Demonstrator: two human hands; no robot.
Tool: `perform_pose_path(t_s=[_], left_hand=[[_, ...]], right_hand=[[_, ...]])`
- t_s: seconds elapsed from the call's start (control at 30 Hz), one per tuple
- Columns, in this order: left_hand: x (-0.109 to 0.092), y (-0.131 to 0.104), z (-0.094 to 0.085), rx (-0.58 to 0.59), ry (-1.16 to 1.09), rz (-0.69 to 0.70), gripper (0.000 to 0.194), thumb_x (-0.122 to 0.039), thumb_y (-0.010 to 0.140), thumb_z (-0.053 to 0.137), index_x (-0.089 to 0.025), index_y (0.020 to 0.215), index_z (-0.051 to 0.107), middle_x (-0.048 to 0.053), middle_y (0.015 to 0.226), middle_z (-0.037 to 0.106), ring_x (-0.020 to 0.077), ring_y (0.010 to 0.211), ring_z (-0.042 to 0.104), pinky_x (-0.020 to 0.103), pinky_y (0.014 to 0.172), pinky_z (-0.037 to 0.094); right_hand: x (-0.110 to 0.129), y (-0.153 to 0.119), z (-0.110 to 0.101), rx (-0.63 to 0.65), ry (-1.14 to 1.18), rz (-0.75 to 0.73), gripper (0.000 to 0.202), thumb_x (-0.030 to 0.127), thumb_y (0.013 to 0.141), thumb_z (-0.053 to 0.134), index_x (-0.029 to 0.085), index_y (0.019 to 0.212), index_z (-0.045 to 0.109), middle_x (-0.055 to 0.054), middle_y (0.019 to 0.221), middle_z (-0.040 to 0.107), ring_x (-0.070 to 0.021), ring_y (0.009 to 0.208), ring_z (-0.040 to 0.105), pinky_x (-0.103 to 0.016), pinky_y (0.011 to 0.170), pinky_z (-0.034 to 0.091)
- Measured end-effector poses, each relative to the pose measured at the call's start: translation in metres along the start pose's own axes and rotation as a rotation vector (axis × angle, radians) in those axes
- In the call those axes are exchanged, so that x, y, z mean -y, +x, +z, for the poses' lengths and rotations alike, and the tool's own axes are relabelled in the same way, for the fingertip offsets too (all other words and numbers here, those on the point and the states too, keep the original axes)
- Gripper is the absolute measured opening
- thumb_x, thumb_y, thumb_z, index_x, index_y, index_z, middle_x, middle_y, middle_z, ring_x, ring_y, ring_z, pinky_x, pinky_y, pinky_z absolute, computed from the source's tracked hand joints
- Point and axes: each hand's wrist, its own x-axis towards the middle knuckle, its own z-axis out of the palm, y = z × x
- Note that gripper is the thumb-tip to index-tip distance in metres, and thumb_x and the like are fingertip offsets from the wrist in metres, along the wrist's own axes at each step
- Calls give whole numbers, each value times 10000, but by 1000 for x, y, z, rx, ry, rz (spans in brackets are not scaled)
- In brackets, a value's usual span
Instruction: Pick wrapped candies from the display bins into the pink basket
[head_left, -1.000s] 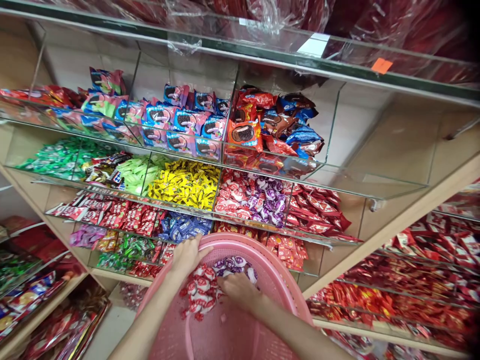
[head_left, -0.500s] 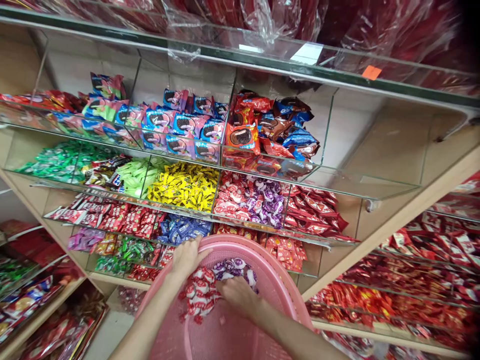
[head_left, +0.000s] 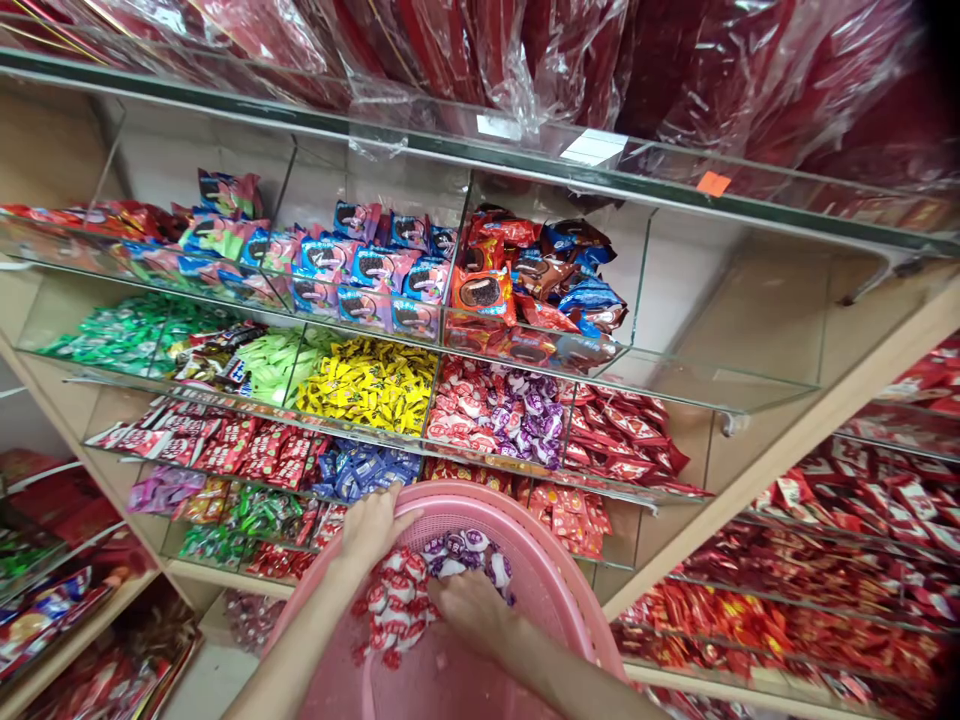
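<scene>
A pink plastic basket (head_left: pixel 555 560) is tilted toward me at the bottom centre. My left hand (head_left: pixel 373 530) is closed over its upper left rim, thumb along the inside edge. Inside the basket, my right hand (head_left: pixel 474 610) has its fingers curled down among the sweets; whether they grip any is hidden. Red-and-white wrapped sweets (head_left: pixel 397 603) lie to the left of that hand. Purple-and-white wrapped sweets (head_left: pixel 471 547) lie just beyond it, against the far wall.
Glass shelves (head_left: pixel 517 470) hold yellow sweets (head_left: pixel 371 385), blue-and-pink cookie packs (head_left: pixel 379 268) and red packs (head_left: pixel 622 430). Plastic-wrapped red items (head_left: pixel 420 50) sit above. More shelves of red packs (head_left: pixel 825 600) stand at right, and others at lower left.
The shelves sit slightly lower in the view. My left hand stays on the rim, and my right hand remains in the basket, its fingers shifted slightly among the sweets.
</scene>
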Motion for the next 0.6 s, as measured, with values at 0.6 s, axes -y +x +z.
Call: perform_pose_path(t_s=[0.6], left_hand=[[3, 1, 6, -25, -5, 23, 653, -640, 798, 179, -172, 1116, 506, 131, 903, 651, 294, 857, 620, 386, 700, 462]], right_hand=[[7, -6, 10, 76, -9, -27, 402, 397, 725, 650, 107, 996, 587, -101, 831, 679, -255, 742, 649, -340, 615, 511]])
